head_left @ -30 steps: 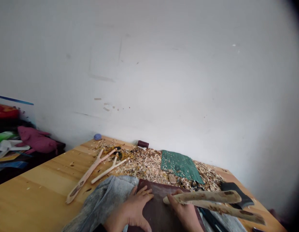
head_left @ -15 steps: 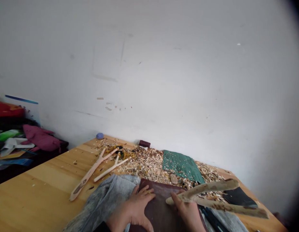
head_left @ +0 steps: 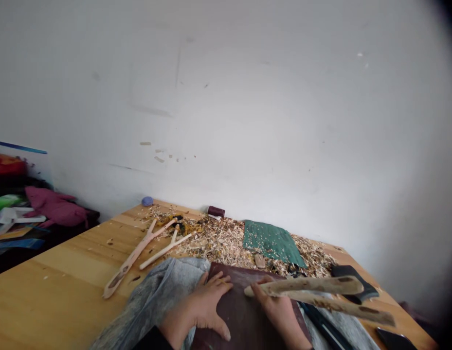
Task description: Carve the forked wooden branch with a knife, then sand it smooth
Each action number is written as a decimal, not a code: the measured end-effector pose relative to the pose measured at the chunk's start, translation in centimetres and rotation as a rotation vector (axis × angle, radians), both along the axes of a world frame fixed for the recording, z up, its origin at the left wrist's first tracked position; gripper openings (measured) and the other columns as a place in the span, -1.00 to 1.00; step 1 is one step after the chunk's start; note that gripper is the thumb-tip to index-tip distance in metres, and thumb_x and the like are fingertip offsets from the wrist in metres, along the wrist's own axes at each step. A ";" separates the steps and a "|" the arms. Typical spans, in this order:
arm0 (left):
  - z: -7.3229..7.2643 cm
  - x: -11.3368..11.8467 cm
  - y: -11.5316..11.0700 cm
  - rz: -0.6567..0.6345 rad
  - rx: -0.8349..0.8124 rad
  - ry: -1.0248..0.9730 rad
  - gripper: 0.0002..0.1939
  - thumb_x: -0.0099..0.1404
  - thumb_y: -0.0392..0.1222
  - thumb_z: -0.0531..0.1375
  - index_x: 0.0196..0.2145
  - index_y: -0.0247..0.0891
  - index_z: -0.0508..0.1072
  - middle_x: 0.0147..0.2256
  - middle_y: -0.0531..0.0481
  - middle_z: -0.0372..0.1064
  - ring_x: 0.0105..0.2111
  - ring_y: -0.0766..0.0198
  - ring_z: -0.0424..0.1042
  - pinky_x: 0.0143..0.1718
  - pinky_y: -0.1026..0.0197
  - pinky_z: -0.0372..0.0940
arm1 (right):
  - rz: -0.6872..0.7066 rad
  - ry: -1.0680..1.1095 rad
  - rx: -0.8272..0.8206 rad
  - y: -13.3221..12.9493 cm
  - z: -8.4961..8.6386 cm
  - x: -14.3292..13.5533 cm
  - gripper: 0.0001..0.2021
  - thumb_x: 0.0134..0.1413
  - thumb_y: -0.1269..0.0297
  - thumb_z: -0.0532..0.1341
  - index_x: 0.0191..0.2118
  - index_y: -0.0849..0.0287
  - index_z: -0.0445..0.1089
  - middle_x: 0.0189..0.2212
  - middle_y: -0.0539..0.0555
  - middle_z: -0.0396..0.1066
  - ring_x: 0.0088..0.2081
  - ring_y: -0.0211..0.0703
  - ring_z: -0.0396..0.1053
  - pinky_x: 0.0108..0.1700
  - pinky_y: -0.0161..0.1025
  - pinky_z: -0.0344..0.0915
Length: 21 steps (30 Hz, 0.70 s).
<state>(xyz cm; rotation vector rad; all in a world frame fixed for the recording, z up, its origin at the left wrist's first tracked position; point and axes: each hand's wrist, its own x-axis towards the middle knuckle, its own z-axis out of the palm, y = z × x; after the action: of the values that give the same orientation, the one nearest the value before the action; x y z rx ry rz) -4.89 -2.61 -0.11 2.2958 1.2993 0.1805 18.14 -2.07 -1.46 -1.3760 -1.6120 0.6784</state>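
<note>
My right hand (head_left: 279,306) is wrapped round the handle end of a forked wooden stick (head_left: 320,287), its two prongs pointing right. The rounded tip of the stick is over a dark maroon sheet (head_left: 244,318), possibly leather; whether it touches cannot be made out. My left hand (head_left: 209,304) lies on the left part of that sheet with fingers spread and thumb out. Beneath the sheet is a grey cloth (head_left: 156,291), which shows on both sides. A dark, long tool (head_left: 326,325) lies right of my right wrist.
Two peeled forked sticks, a larger one (head_left: 134,255) and a smaller one (head_left: 167,249), lie left on the wooden table (head_left: 61,272). Wood shavings (head_left: 218,240) cover the back, around a green cloth (head_left: 271,243) and a maroon thread spool (head_left: 216,211). A black piece (head_left: 357,282) lies right.
The forked stick has shifted slightly left with my right hand, its prongs appearing closer together. My left hand stays spread on the sheet. The view has turned slightly.
</note>
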 end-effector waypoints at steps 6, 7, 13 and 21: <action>0.8 0.3 -0.4 0.032 -0.017 0.037 0.13 -0.19 0.28 0.41 0.29 -0.09 0.16 0.34 -0.13 -0.05 0.34 -0.18 -0.17 0.29 -0.32 -0.35 | 0.222 0.073 -0.062 -1.7 1.2 -1.0 -0.70 0.02 -0.03 0.19 -0.49 0.09 0.27 -0.57 -0.01 0.36 -0.48 -0.15 0.33 -0.39 -0.26 0.22; 1.0 0.3 -0.5 0.036 -0.019 0.037 0.12 -0.19 0.28 0.41 0.29 -0.08 0.16 0.34 -0.12 -0.05 0.34 -0.17 -0.17 0.30 -0.31 -0.35 | 0.295 0.092 -0.100 -2.3 1.4 -1.5 -0.70 0.03 -0.02 0.19 -0.47 0.11 0.29 -0.56 -0.01 0.37 -0.48 -0.15 0.32 -0.41 -0.27 0.21; 0.8 0.3 -0.5 0.049 -0.014 0.032 0.10 -0.19 0.25 0.41 0.28 -0.04 0.17 0.35 -0.10 -0.06 0.35 -0.12 -0.18 0.30 -0.30 -0.36 | 0.380 0.081 -0.115 -2.6 2.1 -1.7 -0.72 0.03 0.01 0.22 -0.45 0.14 0.33 -0.56 -0.01 0.37 -0.49 -0.18 0.30 -0.41 -0.28 0.22; 0.5 0.3 -0.2 0.019 -0.003 0.035 0.12 -0.17 0.32 0.38 0.29 -0.15 0.17 0.34 -0.14 -0.05 0.35 -0.20 -0.19 0.29 -0.32 -0.36 | 0.117 -0.079 0.045 -1.0 2.3 -0.2 -0.71 0.01 0.04 0.23 -0.57 0.09 0.27 -0.64 -0.04 0.33 -0.54 -0.20 0.30 -0.44 -0.30 0.19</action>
<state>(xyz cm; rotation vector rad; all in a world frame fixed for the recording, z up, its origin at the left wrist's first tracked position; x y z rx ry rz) -4.59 -2.78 0.40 2.2942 1.3386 0.1446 17.96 -3.06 0.82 -1.2975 -1.7706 0.6591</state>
